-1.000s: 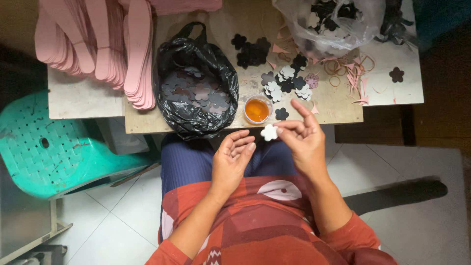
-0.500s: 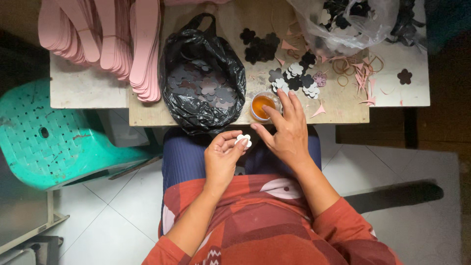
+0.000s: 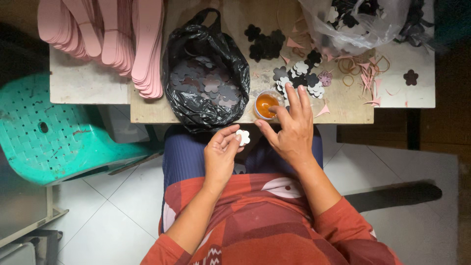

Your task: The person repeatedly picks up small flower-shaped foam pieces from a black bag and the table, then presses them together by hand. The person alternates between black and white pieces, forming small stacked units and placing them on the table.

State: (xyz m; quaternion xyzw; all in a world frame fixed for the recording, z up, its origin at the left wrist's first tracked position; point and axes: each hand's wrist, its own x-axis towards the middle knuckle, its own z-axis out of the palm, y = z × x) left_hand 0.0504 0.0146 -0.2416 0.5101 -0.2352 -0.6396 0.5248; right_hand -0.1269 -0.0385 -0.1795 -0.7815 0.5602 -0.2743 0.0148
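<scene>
Our left hand (image 3: pixel 219 156) pinches a small white flower cutout (image 3: pixel 243 137); our right hand (image 3: pixel 293 131), fingers loose and empty, reaches the orange glue cup (image 3: pixel 266 104) at 12 o'clock.

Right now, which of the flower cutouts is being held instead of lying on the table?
The white flower cutout, pinched in the left hand above the lap; the other flowers lie on the table.
</scene>
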